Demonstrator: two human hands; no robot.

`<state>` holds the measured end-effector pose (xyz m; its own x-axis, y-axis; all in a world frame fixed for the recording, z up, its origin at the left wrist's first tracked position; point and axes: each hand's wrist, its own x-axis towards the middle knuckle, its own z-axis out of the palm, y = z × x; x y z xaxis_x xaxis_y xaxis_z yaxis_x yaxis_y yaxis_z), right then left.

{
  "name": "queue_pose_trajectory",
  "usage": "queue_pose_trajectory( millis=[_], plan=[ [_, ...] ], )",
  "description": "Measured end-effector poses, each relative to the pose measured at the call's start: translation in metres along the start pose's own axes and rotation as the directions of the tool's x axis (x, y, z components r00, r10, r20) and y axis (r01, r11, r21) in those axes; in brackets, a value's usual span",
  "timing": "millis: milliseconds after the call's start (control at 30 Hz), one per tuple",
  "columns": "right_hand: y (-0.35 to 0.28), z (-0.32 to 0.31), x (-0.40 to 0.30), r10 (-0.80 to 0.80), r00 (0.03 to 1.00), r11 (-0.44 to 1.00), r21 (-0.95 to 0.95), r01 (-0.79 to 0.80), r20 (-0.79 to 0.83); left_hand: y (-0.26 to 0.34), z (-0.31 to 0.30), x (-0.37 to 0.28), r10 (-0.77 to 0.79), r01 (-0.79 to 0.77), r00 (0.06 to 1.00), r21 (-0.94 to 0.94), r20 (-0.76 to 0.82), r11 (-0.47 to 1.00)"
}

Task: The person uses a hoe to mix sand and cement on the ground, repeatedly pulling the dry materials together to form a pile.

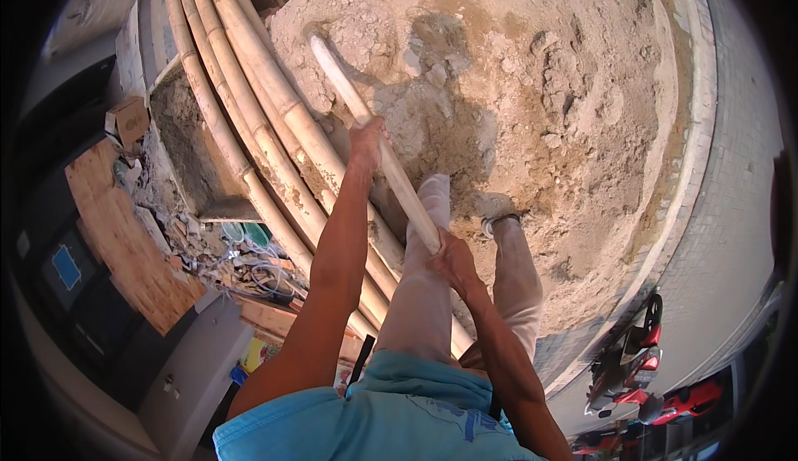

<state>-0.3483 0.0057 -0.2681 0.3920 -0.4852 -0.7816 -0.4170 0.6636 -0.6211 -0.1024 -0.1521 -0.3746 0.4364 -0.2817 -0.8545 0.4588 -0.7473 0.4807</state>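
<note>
Both of my hands hold a long, pale wooden handle (401, 180) that slants over the sandy soil. My left hand (369, 143) is closed around its middle part. Closer to my body, my right hand (453, 260) grips the near end. The far end of the handle runs into the loose soil (386, 31), and whatever tool head it may bear is hidden there. Several thick bamboo poles (274, 93) lie side by side just left of the handle, passing under my left forearm.
An open trough (181, 180) with soil inside stands left of the poles, near a cardboard box (128, 120), a plywood sheet (121, 230) and scattered rubble (249, 268). A curb (701, 124) borders the soil at right. Red motorcycles (636, 361) stand on the paving at lower right.
</note>
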Motion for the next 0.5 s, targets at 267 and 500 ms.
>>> queue_pose_trajectory(
  millis=[267, 500],
  plan=[
    [0.028, -0.033, -0.15, 0.198, 0.977, 0.951, -0.227, -0.211, -0.076, -0.109, 0.026, -0.147, -0.064, 0.069, 0.997, -0.121, 0.037, 0.99],
    [0.002, -0.036, -0.063, -0.01, 0.999, 0.945, -0.326, -0.004, -0.041, 0.016, 0.037, -0.15, 0.251, -0.234, 0.966, -0.206, 0.062, 0.95]
  ],
)
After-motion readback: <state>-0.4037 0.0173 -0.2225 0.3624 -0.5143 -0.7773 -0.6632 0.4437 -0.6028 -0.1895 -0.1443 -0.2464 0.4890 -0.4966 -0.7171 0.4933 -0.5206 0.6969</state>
